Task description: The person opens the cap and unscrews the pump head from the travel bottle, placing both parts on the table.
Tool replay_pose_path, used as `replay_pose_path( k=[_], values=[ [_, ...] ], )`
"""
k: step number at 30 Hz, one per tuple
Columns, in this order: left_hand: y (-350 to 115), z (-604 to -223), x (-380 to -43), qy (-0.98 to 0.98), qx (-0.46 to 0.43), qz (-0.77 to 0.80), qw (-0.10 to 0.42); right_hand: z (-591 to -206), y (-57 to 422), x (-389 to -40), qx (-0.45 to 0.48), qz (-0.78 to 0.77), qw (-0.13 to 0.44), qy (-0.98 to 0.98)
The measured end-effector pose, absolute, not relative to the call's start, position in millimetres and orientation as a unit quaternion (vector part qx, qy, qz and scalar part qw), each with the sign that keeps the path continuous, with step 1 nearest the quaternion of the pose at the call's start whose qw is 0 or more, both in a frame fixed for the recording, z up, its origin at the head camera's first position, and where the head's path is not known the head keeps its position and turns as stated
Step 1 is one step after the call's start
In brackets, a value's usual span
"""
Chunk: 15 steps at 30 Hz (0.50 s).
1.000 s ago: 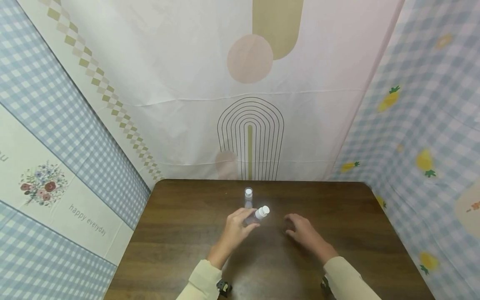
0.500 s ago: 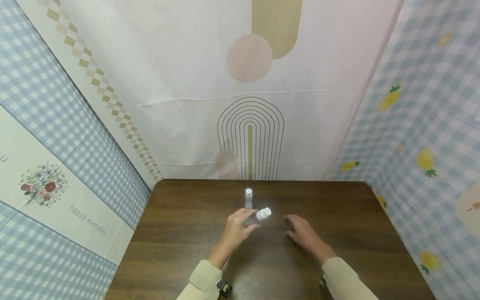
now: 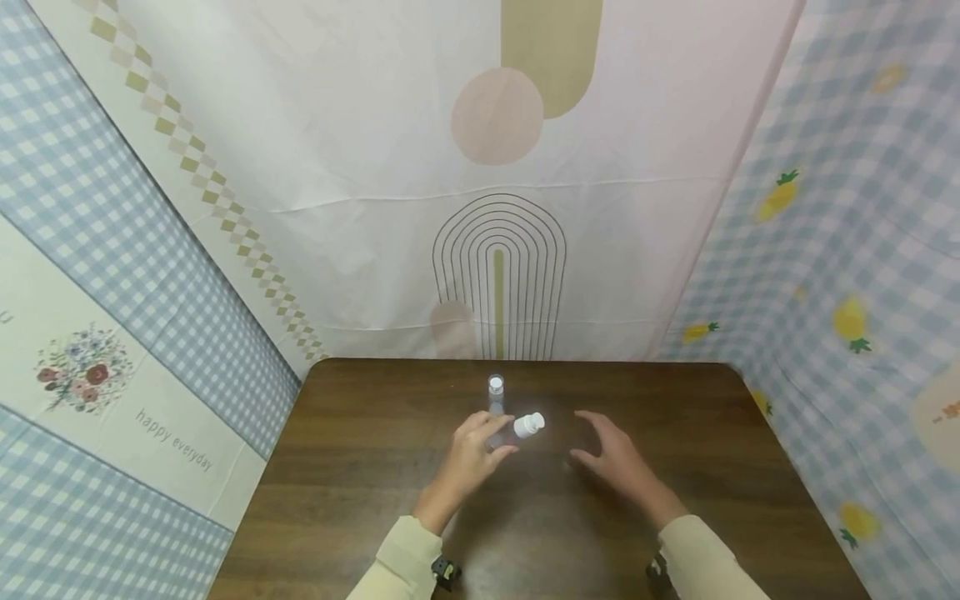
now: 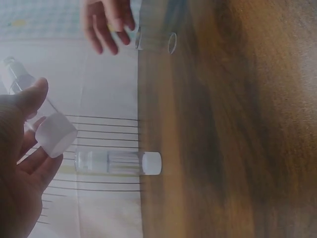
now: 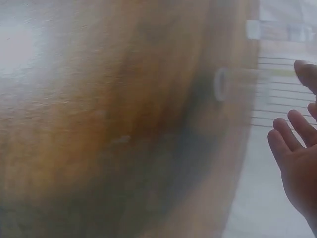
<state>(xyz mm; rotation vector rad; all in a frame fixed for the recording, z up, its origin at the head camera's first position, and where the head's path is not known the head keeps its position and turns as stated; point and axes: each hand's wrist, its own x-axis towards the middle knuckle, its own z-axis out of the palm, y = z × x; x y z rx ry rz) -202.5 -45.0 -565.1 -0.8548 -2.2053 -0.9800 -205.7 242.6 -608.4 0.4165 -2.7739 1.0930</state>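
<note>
My left hand (image 3: 472, 454) grips a clear bottle with a white pump top (image 3: 529, 424), tilted to the right above the table. In the left wrist view its white base (image 4: 56, 135) sticks out below the fingers. A similar clear bottle (image 4: 124, 162) with a white base stands upright on the table, beyond the left hand. To the right, my right hand (image 3: 618, 458) holds nothing, its thumb and fingers spread apart. Close below it, a clear tube-like cap (image 4: 156, 42) stands on the table, its rim showing as a pale ring in the right wrist view.
The brown wooden table (image 3: 360, 492) ends at a white printed cloth (image 3: 360, 267) behind. Blue checked cloths hang on the left (image 3: 150, 250) and right (image 3: 810, 275) sides.
My right hand's fingers have spread from a loose curl, and the hand has shifted slightly to the right. The left hand still holds its bottle, tipped a little further to the right.
</note>
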Motion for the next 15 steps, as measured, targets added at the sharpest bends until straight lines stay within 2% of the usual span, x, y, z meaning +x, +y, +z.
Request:
replay_pose_path(
  k=[5,12,15],
  values=[
    [-46,-559,-203,-0.835,-0.32,-0.344,0.287,-582,237,-204,0.152,0.437,0.079,-0.883],
    [-45,-550,-204,-0.848,-0.326,-0.312,0.276,-547,229,-198,0.18,0.57,0.037,-0.801],
    [-44,-548,-204,-0.853,-0.331,-0.297,0.273,-536,222,-194,0.192,0.593,0.04,-0.781]
  ],
)
